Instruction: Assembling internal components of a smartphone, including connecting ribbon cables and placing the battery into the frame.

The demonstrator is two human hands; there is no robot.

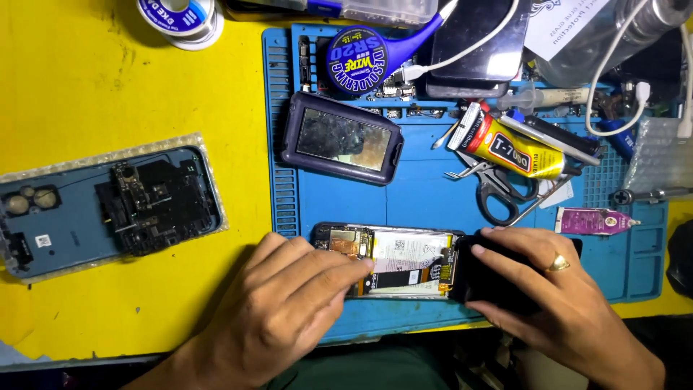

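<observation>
An opened phone (404, 261) lies face down on the blue work mat (426, 195) near the front edge, its battery and circuit boards showing. My left hand (289, 303) rests on the phone's left end, fingers pressing by the board. My right hand (556, 289), with a ring on one finger, grips a black piece (485, 278) at the phone's right end.
A blue phone back cover (108, 209) with parts lies on the yellow table at left. On the mat are a dark case with a mirror-like face (341, 139), a yellow glue tube (516, 150), scissors (498, 191), a purple tube (593, 220), a blue wire spool (356, 61) and white cables (613, 65).
</observation>
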